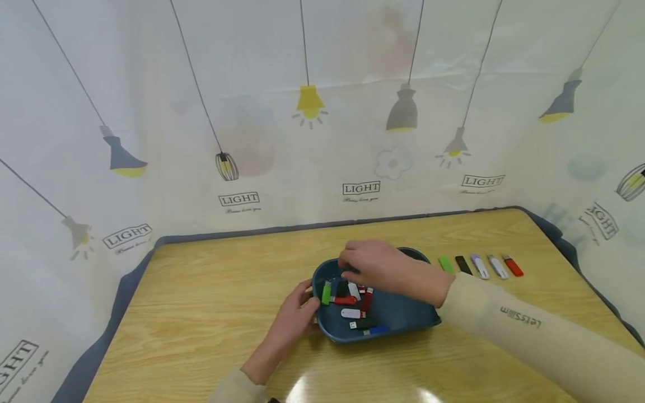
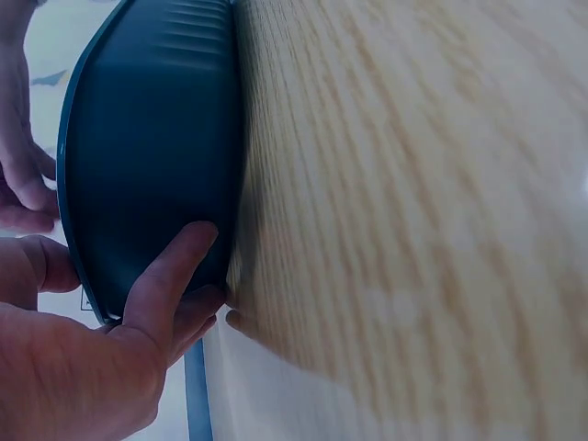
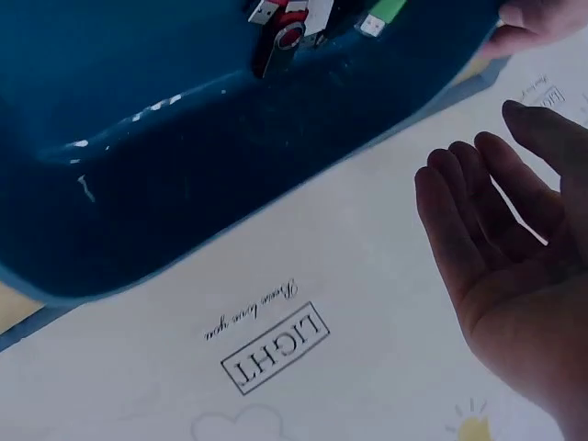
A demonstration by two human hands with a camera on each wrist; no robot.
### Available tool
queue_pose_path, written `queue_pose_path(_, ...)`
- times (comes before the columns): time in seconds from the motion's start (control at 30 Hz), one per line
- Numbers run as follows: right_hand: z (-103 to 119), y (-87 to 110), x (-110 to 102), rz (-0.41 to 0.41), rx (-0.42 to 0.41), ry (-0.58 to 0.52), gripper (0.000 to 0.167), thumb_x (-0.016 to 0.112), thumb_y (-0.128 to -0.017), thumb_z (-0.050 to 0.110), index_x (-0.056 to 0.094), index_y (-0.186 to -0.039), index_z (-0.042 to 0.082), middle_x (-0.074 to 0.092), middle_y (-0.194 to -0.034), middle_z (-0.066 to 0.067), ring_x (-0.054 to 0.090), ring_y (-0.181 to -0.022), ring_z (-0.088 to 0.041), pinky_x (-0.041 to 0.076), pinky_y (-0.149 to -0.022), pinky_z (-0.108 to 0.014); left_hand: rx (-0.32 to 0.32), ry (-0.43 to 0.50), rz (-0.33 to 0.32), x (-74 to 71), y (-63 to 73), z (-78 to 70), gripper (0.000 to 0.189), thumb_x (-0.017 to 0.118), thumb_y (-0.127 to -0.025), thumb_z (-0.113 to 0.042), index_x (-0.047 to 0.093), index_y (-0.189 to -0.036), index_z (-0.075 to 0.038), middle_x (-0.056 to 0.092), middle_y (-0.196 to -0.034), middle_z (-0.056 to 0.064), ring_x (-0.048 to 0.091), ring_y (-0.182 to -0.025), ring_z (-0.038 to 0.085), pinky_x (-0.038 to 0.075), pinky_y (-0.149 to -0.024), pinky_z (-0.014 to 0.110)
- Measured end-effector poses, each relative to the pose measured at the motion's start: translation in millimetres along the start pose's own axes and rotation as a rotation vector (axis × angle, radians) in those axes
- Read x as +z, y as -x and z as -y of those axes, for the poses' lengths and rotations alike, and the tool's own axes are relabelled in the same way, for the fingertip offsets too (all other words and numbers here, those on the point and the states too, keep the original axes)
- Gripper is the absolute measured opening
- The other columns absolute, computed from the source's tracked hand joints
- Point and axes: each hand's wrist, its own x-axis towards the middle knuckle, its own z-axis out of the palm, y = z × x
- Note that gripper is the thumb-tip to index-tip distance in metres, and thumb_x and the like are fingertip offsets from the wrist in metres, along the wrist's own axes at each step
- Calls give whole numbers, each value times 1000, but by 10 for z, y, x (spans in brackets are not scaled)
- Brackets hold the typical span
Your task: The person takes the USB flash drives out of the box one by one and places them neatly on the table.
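- Tray [image 1: 403, 310]: blue, upright on the worktop [image 1: 211, 302], both hands at it.
- Left hand [image 1: 298, 309]: holds the tray at its left end; thumb at the rim, fingers [image 2: 170, 276] against the outer wall.
- Right hand [image 1: 375, 263]: above the tray's far side; fingers curved, thumb apart, gap between them bare in the right wrist view. Nothing held.
- Loose USB sticks in the tray, mostly toward its left half: green stick [image 1: 326, 295] near the left hand, red stick [image 1: 345, 300] just beside it, white stick [image 1: 351, 313] nearer the viewer, blue stick [image 1: 379, 330] by the near wall. Some overlap; exact count unclear.
- Row of five sticks [image 1: 498, 267] on the worktop, right of the tray: green, black, white-and-purple, white, red; each apart from the next.
- Backdrop [image 1: 272, 56]: pale, printed with lamps.
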Motion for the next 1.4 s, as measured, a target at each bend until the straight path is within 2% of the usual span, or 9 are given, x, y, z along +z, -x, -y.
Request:
queue_pose_path(0.27, 7, -203, 223, 156, -18, -29, 19, 75, -96, 20, 77, -111, 8, 67, -99, -3, 66, -85, -16, 58, -74, -32, 4, 19, 15, 25, 8, 27, 57, 48, -103, -15, 36, -156, 1, 47, -151, 32, 60, -124, 39, 62, -86, 48)
queue_pose_path(0.5, -12, -327, 381, 321, -34, -60, 9, 74, -97, 24, 77, -98, 15, 63, -87, 6, 58, -77, -8, 55, -73, -27, 4, 42, 24, 39, 16, 53, 56, 48, -103, -15, 37, -157, -1, 46, -152, 30, 59, -126, 39, 61, -86, 49)
queue_pose_path(0.63, -42, -322, 440, 374, -49, -64, 9, 74, -97, 25, 78, -96, 17, 65, -88, 8, 58, -75, -5, 55, -73, -26, 6, 49, 17, 43, 22, 31, 55, 48, -103, -14, 39, -156, -2, 48, -151, 30, 60, -124, 38, 61, -86, 49)
queue_pose_path(0.9, -69, -316, 467, 360, -58, 55, 18, 76, -95, 33, 75, -83, 19, 60, -80, 7, 52, -68, -8, 51, -65, -27, 13, 28, -5, 18, 30, -25, 56, 48, -102, -13, 39, -155, 0, 48, -149, 32, 61, -122, 38, 62, -85, 48)
queue_pose_path(1.13, 19, -362, 562, 319, -52, 52, 23, 78, -93, 34, 76, -103, 14, 63, -86, 4, 53, -73, -10, 53, -71, -28, 15, 38, 9, -2, 30, -10, 56, 47, -103, -13, 37, -156, 1, 48, -150, 32, 61, -123, 38, 61, -86, 47)
queue_pose_path(1.4, 69, -364, 609, 298, -57, 53, 16, 79, -92, 28, 73, -97, 14, 62, -83, 4, 55, -72, -9, 53, -68, -28, 14, 43, 17, -9, 19, 4, 55, 47, -104, -14, 38, -156, -1, 46, -152, 31, 60, -125, 38, 61, -87, 48)
